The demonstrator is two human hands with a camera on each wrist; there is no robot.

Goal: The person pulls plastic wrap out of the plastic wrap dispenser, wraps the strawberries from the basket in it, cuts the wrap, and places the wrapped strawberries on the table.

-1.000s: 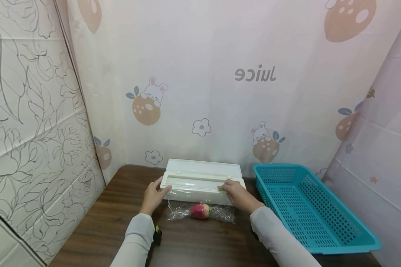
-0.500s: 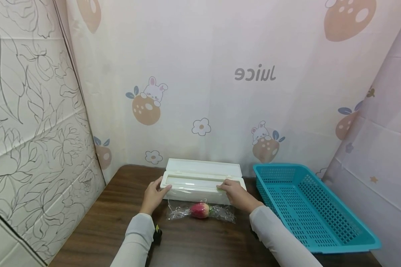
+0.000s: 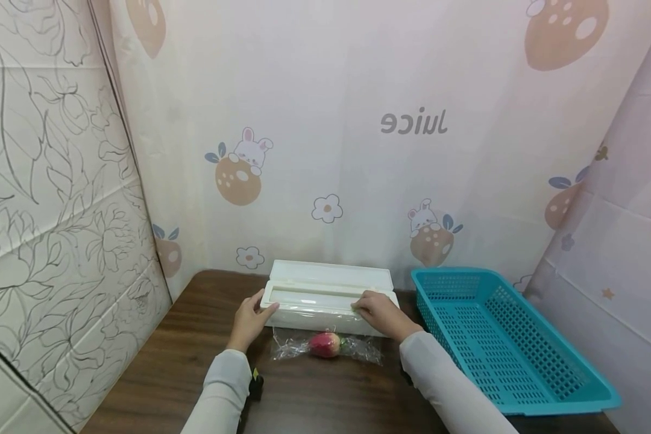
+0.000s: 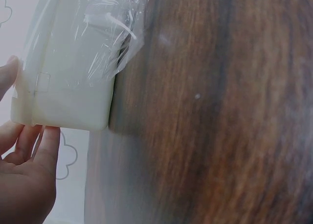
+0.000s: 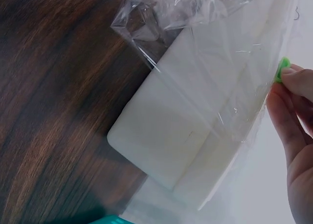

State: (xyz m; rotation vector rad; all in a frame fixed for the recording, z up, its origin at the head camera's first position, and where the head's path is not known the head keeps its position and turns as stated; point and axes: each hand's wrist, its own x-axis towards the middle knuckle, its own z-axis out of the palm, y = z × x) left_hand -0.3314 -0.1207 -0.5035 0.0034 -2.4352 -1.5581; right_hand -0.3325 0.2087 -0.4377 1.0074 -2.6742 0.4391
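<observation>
A white cling-film dispenser box lies across the dark wooden table with its lid folded back. My left hand grips its left end, thumb on top and fingers against the end face. On the right part of the front edge my right hand pinches the small green slider. Clear film hangs from the box down to the table. In front of the box a red fruit lies wrapped in crumpled film.
A teal plastic basket with nothing in it stands on the table to the right of the box. Patterned cloth walls close in the back, left and right sides. A small dark thing sits by my left sleeve.
My right hand has slid a little to the left along the front edge of the box. The left hand, the box and the wrapped fruit have stayed put.
</observation>
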